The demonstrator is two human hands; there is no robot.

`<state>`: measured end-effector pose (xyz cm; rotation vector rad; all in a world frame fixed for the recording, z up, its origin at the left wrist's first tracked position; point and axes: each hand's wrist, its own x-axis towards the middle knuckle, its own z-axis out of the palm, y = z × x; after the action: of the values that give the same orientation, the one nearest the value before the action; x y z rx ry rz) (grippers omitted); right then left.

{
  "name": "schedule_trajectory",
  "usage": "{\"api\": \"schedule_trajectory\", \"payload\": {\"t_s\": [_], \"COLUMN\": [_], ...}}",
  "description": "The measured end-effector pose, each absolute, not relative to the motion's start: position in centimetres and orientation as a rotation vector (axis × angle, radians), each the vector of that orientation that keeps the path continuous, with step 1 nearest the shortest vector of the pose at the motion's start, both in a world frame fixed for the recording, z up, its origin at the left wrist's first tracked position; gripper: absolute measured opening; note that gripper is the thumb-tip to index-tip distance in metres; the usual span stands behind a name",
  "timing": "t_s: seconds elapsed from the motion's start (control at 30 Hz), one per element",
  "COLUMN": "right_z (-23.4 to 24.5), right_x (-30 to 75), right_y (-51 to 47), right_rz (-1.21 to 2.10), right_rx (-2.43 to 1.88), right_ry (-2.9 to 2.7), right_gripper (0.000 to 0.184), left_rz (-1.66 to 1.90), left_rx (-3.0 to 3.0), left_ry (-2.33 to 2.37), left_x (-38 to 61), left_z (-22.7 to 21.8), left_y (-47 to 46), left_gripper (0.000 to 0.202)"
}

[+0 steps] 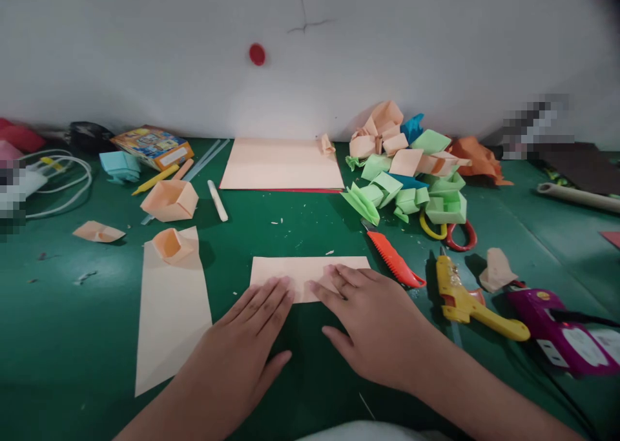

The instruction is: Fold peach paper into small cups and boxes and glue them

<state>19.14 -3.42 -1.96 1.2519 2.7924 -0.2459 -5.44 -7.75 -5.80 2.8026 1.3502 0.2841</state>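
Observation:
A peach paper strip (310, 268) lies crosswise on the green table in front of me. My left hand (256, 328) rests on its left part, fingers stretched out flat and thumb apart. On the right part press the spread fingertips of my right hand (368, 312); its thumb is off the paper. Both hands hide some of the strip's near edge. Left of my left hand lies a longer peach sheet (169, 325) with a small folded paper box (170, 245) on its far end. An orange-red box cutter (394, 258) lies just beyond my right hand.
Folded green and peach paper pieces (411, 170) are heaped at the back right, near scissors (460, 235). A yellow glue gun (465, 299) and purple power strip (562, 331) lie right. Peach sheets (281, 163) lie by the wall; an open paper box (169, 201) stands left.

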Motion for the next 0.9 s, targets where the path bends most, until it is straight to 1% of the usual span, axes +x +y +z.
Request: {"api": "schedule_trajectory", "payload": {"t_s": [0.17,0.33,0.5,0.63,0.77,0.9], "right_z": [-2.0,-2.5,-2.9,-3.3,-3.9,-4.3], "right_x": [19.1,19.4,18.7,17.1,17.3,20.5], "right_y": [-3.4,-3.9,-5.7,-6.8,-6.8,-6.6], "right_rz": [-0.245,-0.255,-0.244,-0.324,-0.344,-0.195], "right_rx": [1.24,1.279,1.382,1.264,1.174,1.271], "right_ry": [2.768,2.789,2.861,2.928,2.939,2.898], "right_gripper": [0.058,0.06,0.072,0.08,0.077,0.072], "left_rz": [0.285,0.313,0.227,0.139,0.11,0.162], "left_rx": [2.859,2.884,2.885,2.857,2.837,2.834], "left_ry": [1.491,1.558,1.587,1.579,1.605,1.606], "left_x": [-6.8,-7.3,-7.0,-7.2,-7.1,-6.7], "left_z": [-6.2,-6.0,-5.5,-5.1,-4.5,-4.3], "left_y": [-8.8,-9.0,-9.3,-9.2,-8.8,-8.6], "left_gripper": [0.071,0.064,0.064,0.062,0.056,0.055]}}
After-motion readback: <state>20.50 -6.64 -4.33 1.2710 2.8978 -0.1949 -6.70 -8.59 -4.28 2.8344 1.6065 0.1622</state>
